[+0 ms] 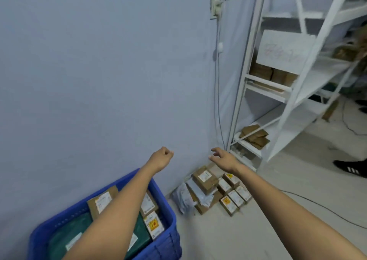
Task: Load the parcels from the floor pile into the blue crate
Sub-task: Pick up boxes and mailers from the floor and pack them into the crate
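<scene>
The blue crate [164, 238] stands at the lower left by the wall and holds several cardboard parcels and green bags. A pile of parcels [216, 190] lies on the floor in the corner: a brown box [205, 179] on top, small labelled boxes to its right, grey mailer bags to its left. My left hand [161, 157] is stretched out above the crate's far end, fingers curled into a fist, holding nothing. My right hand [222, 158] hovers above the pile with fingers loosely spread, empty.
A white metal shelf rack [282, 93] with brown boxes stands at the right, right behind the pile. Cables run down the wall and across the floor. Another person's black shoe [351, 168] is at the far right.
</scene>
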Demonstrator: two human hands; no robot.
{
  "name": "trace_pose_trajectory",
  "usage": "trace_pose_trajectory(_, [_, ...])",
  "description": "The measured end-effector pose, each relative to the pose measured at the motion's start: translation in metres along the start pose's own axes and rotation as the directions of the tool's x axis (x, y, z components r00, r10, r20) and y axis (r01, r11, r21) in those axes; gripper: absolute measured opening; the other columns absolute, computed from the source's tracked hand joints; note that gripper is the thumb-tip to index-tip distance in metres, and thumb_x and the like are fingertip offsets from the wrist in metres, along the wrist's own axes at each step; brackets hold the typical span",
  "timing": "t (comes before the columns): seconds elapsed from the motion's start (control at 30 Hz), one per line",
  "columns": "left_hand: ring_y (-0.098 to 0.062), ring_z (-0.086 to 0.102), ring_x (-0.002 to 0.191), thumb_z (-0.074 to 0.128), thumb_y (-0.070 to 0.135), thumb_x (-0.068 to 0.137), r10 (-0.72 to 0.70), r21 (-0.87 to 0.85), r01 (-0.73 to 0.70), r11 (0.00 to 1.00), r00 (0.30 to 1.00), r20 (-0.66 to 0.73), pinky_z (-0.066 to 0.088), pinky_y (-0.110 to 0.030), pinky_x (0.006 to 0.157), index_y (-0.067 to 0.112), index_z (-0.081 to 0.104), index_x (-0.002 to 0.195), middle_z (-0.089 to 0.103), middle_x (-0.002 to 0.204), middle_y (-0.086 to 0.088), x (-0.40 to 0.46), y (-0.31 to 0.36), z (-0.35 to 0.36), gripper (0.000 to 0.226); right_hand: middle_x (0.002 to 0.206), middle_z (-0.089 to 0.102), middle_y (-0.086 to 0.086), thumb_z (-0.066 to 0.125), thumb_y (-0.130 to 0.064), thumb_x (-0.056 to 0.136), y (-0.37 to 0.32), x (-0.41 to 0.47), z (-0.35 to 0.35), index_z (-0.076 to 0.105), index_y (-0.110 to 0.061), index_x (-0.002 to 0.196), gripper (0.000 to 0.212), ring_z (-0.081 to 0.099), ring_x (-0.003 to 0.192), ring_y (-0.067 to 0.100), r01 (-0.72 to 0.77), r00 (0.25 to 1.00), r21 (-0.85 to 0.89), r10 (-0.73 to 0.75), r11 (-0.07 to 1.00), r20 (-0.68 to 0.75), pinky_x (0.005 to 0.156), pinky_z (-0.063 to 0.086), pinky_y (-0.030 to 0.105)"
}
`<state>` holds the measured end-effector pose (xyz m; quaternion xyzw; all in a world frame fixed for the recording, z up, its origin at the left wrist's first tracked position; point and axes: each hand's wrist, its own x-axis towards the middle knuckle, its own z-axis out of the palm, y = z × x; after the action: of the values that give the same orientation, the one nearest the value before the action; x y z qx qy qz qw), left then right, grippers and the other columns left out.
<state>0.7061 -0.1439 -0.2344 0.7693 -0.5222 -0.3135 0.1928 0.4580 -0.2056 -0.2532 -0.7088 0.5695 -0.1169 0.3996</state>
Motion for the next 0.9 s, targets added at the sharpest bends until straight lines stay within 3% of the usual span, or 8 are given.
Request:
trace_pose_trajectory(0.17, [-0.027, 0.055, 0.108, 0.040, 0.037, 0.098, 0.060, -0.014, -0.059, 0.998, 0.997, 0.057, 0.039, -0.032, 0.085, 0.012, 0.052, 0.106, 0.059, 0.116, -0.010, -0.007, 0.069, 0.064, 0.029, 0.142, 0.048, 0.011, 0.051, -0.039, 0.096, 0.067, -0.036, -0.066, 0.039, -0.018, 0.144, 0.054, 0.050, 0.126, 0.028, -0.046, 0.995, 0.004, 0.046, 0.999, -0.088, 0.096, 0.039, 0.028])
trace_pose_trajectory(0.4, [-0.019, 0.049, 0.095, 0.038, 0.034, 0.099, 0.113, 0.005, -0.115, 0.993, 0.984, 0.137, 0.035, -0.028, 0.078, 0.014, 0.049, 0.100, 0.054, 0.105, -0.003, 0.008, 0.140, 0.116, 0.022, 0.145, 0.048, 0.010, 0.053, -0.045, 0.094, 0.115, -0.041, -0.120, 0.040, -0.020, 0.143, 0.056, 0.048, 0.130, 0.027, -0.072, 0.990, 0.043, 0.076, 0.996, -0.116, 0.106, 0.037, 0.033])
trace_pose_trajectory(0.77, [-0.019, 0.050, 0.092, 0.039, 0.032, 0.098, 0.051, -0.032, -0.044, 0.999, 0.966, 0.252, 0.037, -0.028, 0.077, 0.014, 0.052, 0.102, 0.057, 0.107, -0.006, 0.144, 0.179, 0.175, 0.022, 0.142, 0.049, 0.008, 0.052, -0.039, 0.095, 0.157, 0.070, -0.160, 0.042, -0.019, 0.141, 0.051, 0.048, 0.129, 0.025, -0.143, 0.987, 0.043, 0.145, 0.989, -0.064, 0.104, 0.036, 0.030])
trace_pose_trajectory(0.87, [-0.012, 0.045, 0.069, 0.039, 0.028, 0.092, 0.028, -0.010, -0.026, 1.000, 0.956, 0.292, 0.034, -0.027, 0.062, 0.019, 0.046, 0.078, 0.059, 0.094, -0.013, 0.202, 0.178, 0.193, 0.018, 0.142, 0.049, 0.008, 0.053, -0.035, 0.096, 0.164, 0.113, -0.170, 0.044, -0.018, 0.140, 0.048, 0.048, 0.129, 0.022, -0.189, 0.980, 0.070, 0.192, 0.980, -0.043, 0.107, 0.039, 0.034])
trace_pose_trajectory(0.9, [-0.011, 0.040, 0.062, 0.039, 0.026, 0.089, 0.028, 0.002, -0.030, 1.000, 0.954, 0.299, 0.031, -0.028, 0.060, 0.022, 0.041, 0.070, 0.053, 0.116, -0.028, 0.219, 0.180, 0.197, 0.019, 0.142, 0.049, 0.007, 0.053, -0.034, 0.096, 0.164, 0.127, -0.175, 0.044, -0.019, 0.140, 0.048, 0.049, 0.129, 0.022, -0.198, 0.979, 0.068, 0.201, 0.978, -0.032, 0.107, 0.039, 0.034])
